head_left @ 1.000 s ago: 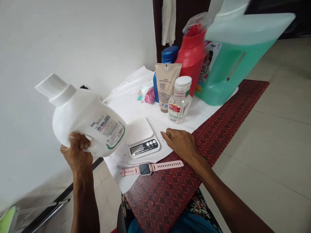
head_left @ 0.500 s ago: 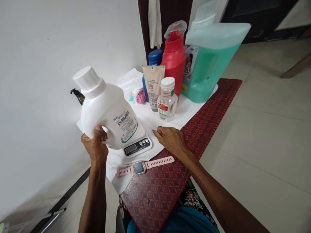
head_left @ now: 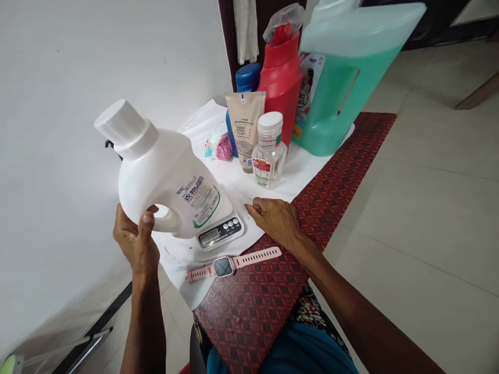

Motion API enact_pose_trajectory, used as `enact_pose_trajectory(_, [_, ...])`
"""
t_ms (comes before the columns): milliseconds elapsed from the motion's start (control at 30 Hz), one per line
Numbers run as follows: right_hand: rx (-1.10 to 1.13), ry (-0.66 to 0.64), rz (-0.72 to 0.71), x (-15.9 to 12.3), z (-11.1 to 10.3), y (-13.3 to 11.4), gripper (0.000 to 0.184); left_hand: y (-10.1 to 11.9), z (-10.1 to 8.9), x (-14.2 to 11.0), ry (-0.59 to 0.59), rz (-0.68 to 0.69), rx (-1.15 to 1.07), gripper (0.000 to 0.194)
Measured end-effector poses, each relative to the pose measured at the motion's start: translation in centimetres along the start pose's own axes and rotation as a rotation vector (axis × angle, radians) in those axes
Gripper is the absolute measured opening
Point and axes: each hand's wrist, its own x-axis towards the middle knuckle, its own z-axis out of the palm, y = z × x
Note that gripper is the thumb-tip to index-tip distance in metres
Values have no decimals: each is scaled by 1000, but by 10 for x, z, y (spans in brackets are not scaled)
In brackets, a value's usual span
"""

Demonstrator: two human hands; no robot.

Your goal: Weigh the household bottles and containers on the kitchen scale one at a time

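Note:
A large white laundry detergent jug [head_left: 167, 171] with a ribbed white cap leans to the left, its printed label facing me. Its base is at a small white digital scale [head_left: 220, 232]; whether it rests fully there I cannot tell. My left hand [head_left: 137, 239] grips the jug low on its left side by the handle hole, thumb in front and the other fingers largely hidden behind. On the white sheet, right of the scale, my right hand [head_left: 273, 218] lies with curled fingers and nothing visible in them. A pink-strapped smartwatch [head_left: 223, 266] lies in front of the scale.
Behind stand a clear white-capped bottle [head_left: 268, 156], a beige tube [head_left: 245, 127], a blue bottle [head_left: 248, 77], a red bottle [head_left: 280, 83] and a big green-liquid jug [head_left: 331, 104]. A pink crumpled item [head_left: 224, 148] lies near the wall. The red patterned table edge [head_left: 343, 171] runs along the right.
The white jug has tipped further left, its cap now lower and more leftward. My left hand has shifted left and slightly down with it. My right hand stays by the scale.

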Motion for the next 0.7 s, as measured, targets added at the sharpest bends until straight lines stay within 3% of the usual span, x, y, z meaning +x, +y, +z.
enact_pose_trajectory(100, [3, -17, 8, 0, -2, 0, 37, 13, 2, 3, 72, 21, -16, 50])
enact_pose_trajectory(233, [33, -2, -23, 0, -2, 0, 35, 25, 13, 7, -12, -151, 46, 44])
enact_pose_trajectory(400, [265, 77, -24, 2, 1, 5, 37, 40, 35, 5, 55, -250, -215, 40])
enact_pose_trajectory(567, [804, 333, -47, -4, -11, 11, 55, 66, 45, -6, 76, -228, -276, 37])
enact_pose_trajectory(700, [950, 536, 30, -22, -42, 16, 60, 90, 61, -16, 22, -207, -354, 41])
